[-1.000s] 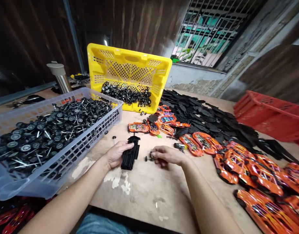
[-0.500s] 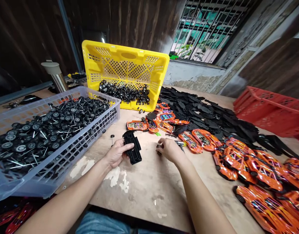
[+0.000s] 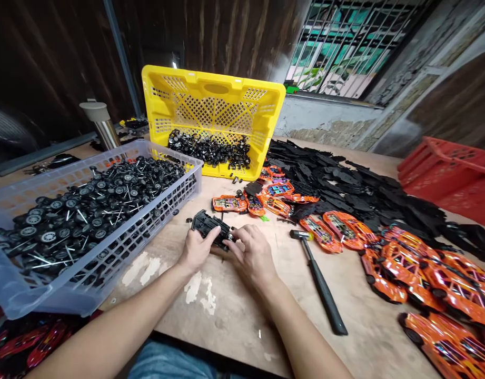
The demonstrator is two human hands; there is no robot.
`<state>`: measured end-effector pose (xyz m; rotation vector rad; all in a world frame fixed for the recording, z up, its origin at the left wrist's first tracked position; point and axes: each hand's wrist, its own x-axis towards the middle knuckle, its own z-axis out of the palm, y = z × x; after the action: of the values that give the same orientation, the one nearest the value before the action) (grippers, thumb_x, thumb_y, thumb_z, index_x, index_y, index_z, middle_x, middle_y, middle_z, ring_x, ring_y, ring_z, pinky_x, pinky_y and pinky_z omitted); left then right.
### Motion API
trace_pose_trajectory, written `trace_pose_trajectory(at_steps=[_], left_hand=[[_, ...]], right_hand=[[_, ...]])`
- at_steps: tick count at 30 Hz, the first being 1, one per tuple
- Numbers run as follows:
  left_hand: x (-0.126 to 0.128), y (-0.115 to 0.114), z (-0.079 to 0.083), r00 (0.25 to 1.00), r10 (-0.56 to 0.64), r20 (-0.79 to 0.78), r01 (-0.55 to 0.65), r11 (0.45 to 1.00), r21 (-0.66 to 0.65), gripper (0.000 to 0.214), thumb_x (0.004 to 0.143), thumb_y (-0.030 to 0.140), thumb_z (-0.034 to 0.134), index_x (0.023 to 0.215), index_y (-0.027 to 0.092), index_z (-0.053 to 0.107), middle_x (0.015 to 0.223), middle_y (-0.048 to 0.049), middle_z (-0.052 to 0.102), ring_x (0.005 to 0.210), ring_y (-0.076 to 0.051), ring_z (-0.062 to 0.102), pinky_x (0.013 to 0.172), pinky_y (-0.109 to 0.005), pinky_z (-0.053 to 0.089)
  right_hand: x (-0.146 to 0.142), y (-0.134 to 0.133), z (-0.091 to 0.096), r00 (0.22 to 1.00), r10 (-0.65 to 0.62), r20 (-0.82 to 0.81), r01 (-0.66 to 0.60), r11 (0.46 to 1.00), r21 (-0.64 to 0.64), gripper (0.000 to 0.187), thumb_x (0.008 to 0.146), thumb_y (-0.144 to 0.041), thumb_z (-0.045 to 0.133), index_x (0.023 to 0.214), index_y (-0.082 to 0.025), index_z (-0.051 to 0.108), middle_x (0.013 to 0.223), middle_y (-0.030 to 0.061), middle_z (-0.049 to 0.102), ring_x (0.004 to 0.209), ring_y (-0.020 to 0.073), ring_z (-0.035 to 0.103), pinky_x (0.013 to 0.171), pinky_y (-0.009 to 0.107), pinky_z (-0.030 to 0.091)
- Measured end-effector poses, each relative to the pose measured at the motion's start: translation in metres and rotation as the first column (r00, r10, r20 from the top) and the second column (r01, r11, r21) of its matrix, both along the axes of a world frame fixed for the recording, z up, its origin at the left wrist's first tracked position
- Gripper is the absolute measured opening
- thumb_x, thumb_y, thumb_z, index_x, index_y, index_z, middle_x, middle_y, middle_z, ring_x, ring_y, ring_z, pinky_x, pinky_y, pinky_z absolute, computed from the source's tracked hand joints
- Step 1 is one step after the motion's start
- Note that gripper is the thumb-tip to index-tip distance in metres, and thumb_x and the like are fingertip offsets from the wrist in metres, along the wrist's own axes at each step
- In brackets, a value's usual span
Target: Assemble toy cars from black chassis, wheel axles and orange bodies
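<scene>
My left hand [image 3: 197,247] grips a black toy car chassis [image 3: 211,225], thumb on its face, holding it tilted above the wooden table. At the chassis's near right end, my right hand [image 3: 255,252] pinches a small dark part [image 3: 229,237] with a shiny bit, mostly hidden by the fingers; it looks like a wheel piece. Just beyond the left hand a loose wheel on an axle [image 3: 189,220] shows beside the chassis. To the right of my right hand lies a hammer [image 3: 321,287] with a black handle and a yellow-tipped head.
A clear plastic basket [image 3: 147,215] full of wheels on axles stands at left. Behind it a yellow crate [image 3: 279,113] leans with small wheel parts inside. Orange car shells [image 3: 416,258] and black chassis pieces [image 3: 337,184] cover the right; a red crate [image 3: 443,173] stands beyond.
My right hand has moved left from the table to the chassis with the small part, uncovering the hammer. The left hand has turned the chassis flatter. The view has shifted slightly left.
</scene>
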<state>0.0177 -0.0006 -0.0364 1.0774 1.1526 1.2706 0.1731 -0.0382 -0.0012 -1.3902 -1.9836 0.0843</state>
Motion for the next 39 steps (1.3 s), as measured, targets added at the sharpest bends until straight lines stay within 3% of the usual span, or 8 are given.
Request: trace_pose_trajectory(at_steps=[4, 8, 14, 19, 24, 28, 32, 39], left_hand=[[0.001, -0.001, 0.002, 1.000, 0.021, -0.010, -0.021, 1.000, 0.019, 0.031, 0.073, 0.040, 0.073, 0.088, 0.013, 0.071, 0.083, -0.0051, 0.075, 0.081, -0.020, 0.068, 0.076, -0.026, 0.053], [0.001, -0.002, 0.003, 0.999, 0.035, -0.009, -0.035, 0.999, 0.018, 0.030, 0.074, 0.039, 0.073, 0.090, 0.014, 0.072, 0.080, -0.0047, 0.075, 0.083, -0.021, 0.068, 0.076, -0.026, 0.054], [0.001, -0.004, 0.007, 0.998, 0.053, 0.023, -0.053, 0.998, 0.019, 0.028, 0.073, 0.036, 0.075, 0.091, 0.014, 0.072, 0.080, -0.0043, 0.074, 0.085, -0.021, 0.068, 0.076, -0.025, 0.053], [0.004, -0.006, 0.013, 0.978, -0.039, 0.206, 0.042, 0.999, -0.011, 0.030, 0.069, 0.032, 0.078, 0.093, 0.015, 0.070, 0.091, -0.0030, 0.074, 0.085, -0.018, 0.067, 0.082, -0.027, 0.053], [0.000, -0.004, 0.014, 0.957, 0.024, 0.288, 0.005, 0.995, -0.099, 0.032, 0.061, 0.033, 0.083, 0.080, 0.012, 0.068, 0.079, -0.0028, 0.073, 0.073, -0.017, 0.066, 0.074, -0.028, 0.054], [0.001, -0.006, 0.014, 0.944, -0.006, 0.330, 0.049, 0.992, -0.121, 0.040, 0.060, 0.037, 0.084, 0.088, 0.013, 0.068, 0.087, -0.0043, 0.074, 0.081, -0.019, 0.068, 0.079, -0.032, 0.054], [0.004, -0.008, 0.008, 0.957, -0.084, 0.278, 0.143, 0.970, -0.198, 0.048, 0.062, 0.043, 0.083, 0.097, 0.012, 0.070, 0.092, -0.0089, 0.075, 0.089, -0.023, 0.069, 0.080, -0.033, 0.054], [0.001, -0.007, -0.002, 0.975, -0.052, 0.218, 0.096, 0.975, -0.199, 0.042, 0.064, 0.039, 0.082, 0.097, 0.016, 0.070, 0.088, -0.0060, 0.075, 0.087, -0.023, 0.069, 0.077, -0.032, 0.056]], right_hand=[[0.004, -0.001, 0.002, 0.986, -0.045, 0.163, 0.050, 0.999, -0.021, 0.013, 0.089, -0.032, 0.063, 0.088, -0.020, 0.064, 0.084, 0.0062, 0.060, 0.083, 0.0225, 0.052, 0.070, 0.033, 0.040], [0.002, -0.005, 0.006, 0.993, -0.045, 0.106, 0.044, 0.999, 0.013, 0.018, 0.090, -0.035, 0.061, 0.099, -0.020, 0.064, 0.091, 0.0073, 0.062, 0.087, 0.0229, 0.051, 0.073, 0.034, 0.039], [-0.001, -0.004, 0.006, 0.988, -0.038, 0.147, 0.027, 0.996, 0.079, 0.017, 0.094, -0.034, 0.055, 0.090, -0.019, 0.064, 0.084, 0.0061, 0.064, 0.082, 0.0212, 0.050, 0.072, 0.034, 0.034], [-0.001, -0.005, 0.006, 0.987, -0.051, 0.150, 0.037, 0.995, 0.091, 0.018, 0.095, -0.034, 0.053, 0.094, -0.019, 0.063, 0.087, 0.0058, 0.063, 0.085, 0.0209, 0.049, 0.075, 0.035, 0.031], [-0.002, -0.006, 0.006, 0.966, -0.077, 0.248, 0.061, 0.996, 0.072, 0.017, 0.095, -0.032, 0.053, 0.091, -0.019, 0.062, 0.085, 0.0056, 0.062, 0.083, 0.0211, 0.048, 0.075, 0.036, 0.028], [-0.004, -0.008, 0.007, 0.957, -0.097, 0.275, 0.073, 0.993, 0.096, 0.016, 0.096, -0.032, 0.051, 0.094, -0.020, 0.062, 0.087, 0.0061, 0.064, 0.084, 0.0213, 0.049, 0.078, 0.038, 0.028], [-0.004, -0.009, 0.007, 0.956, -0.083, 0.281, 0.059, 0.994, 0.094, 0.015, 0.095, -0.031, 0.052, 0.096, -0.020, 0.062, 0.090, 0.0067, 0.064, 0.087, 0.0220, 0.049, 0.081, 0.039, 0.028], [-0.006, -0.007, 0.007, 0.932, -0.082, 0.354, 0.055, 0.995, 0.086, 0.013, 0.093, -0.028, 0.052, 0.092, -0.020, 0.062, 0.087, 0.0061, 0.063, 0.087, 0.0225, 0.048, 0.084, 0.041, 0.027]])
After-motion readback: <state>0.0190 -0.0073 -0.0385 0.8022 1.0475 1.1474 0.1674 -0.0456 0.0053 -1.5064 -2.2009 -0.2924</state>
